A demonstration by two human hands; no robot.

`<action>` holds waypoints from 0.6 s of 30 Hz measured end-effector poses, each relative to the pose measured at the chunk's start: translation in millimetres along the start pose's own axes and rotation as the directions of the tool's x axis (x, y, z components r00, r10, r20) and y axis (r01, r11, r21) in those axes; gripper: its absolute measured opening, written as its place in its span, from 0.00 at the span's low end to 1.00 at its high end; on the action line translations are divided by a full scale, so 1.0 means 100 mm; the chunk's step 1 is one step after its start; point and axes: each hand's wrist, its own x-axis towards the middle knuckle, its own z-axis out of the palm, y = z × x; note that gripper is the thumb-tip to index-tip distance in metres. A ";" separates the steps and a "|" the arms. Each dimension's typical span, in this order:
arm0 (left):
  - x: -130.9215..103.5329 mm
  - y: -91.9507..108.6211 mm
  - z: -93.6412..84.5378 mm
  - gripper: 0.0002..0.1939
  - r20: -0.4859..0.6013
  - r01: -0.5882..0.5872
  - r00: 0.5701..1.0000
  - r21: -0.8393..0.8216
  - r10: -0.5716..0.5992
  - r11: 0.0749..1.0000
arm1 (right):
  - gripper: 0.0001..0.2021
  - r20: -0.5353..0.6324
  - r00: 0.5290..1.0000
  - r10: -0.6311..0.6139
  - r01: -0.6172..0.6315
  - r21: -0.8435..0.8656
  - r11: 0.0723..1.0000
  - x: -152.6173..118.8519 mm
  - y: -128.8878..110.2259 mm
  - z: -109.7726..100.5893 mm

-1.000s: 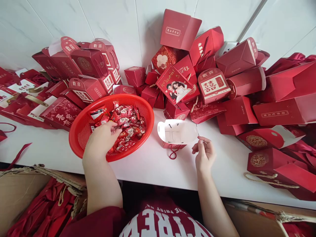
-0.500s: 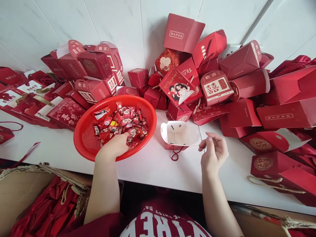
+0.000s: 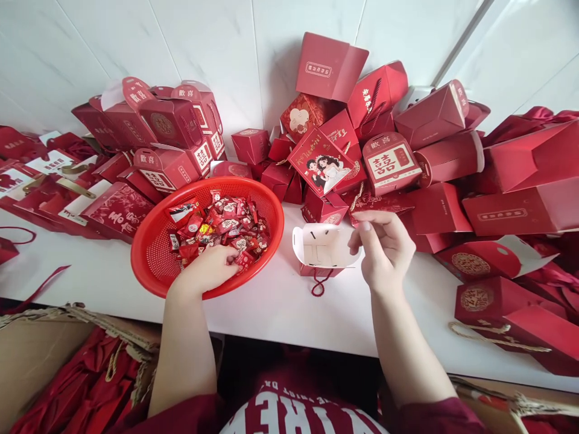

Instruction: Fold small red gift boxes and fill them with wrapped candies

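My left hand [image 3: 208,269] is curled closed on wrapped red sweets [image 3: 221,229] in the round red plastic basket [image 3: 156,253], my right hand [image 3: 384,250] half-open beside the small open-topped red paper box [image 3: 322,247] on the white table [image 3: 280,301], which a careless drop might tip.

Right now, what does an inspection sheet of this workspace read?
Surface: white table, bare strip along the near edge.
Job's things: red basket of wrapped candies; open small box, white inside, empty.
Clutter: red gift boxes piled against the wall; cardboard cartons below the table.
Grips: left hand in the candies, fingers curled; right hand at the box's right flap.
Cables: nothing seen.
Surroundings: white tiled wall.
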 end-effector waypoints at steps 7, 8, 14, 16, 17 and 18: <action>-0.10 0.25 -0.12 0.20 -0.367 -0.227 0.929 -0.640 -0.033 0.734 | 0.11 0.467 0.884 0.005 -0.012 0.011 1.000 0.29 -0.27 0.18; -0.10 0.32 -0.12 0.22 -0.381 -0.274 0.924 -0.702 -0.021 0.658 | 0.11 0.536 0.844 0.003 -0.006 0.002 1.000 0.30 -0.29 0.22; 0.06 0.81 -0.03 0.21 -0.396 -0.412 0.910 -0.843 0.119 0.345 | 0.12 0.669 0.743 -0.025 0.027 0.008 1.000 0.30 -0.25 0.43; 0.13 0.94 -0.03 0.18 -0.403 -0.436 0.899 -0.851 0.168 0.292 | 0.11 0.608 0.794 -0.006 0.021 -0.018 1.000 0.36 -0.19 0.40; 0.17 1.01 -0.04 0.16 -0.404 -0.447 0.892 -0.854 0.201 0.267 | 0.10 0.578 0.816 0.011 0.006 -0.028 1.000 0.40 -0.16 0.36; 0.21 1.07 -0.04 0.15 -0.402 -0.455 0.885 -0.857 0.237 0.244 | 0.10 0.552 0.833 0.032 -0.018 -0.031 0.999 0.44 -0.14 0.32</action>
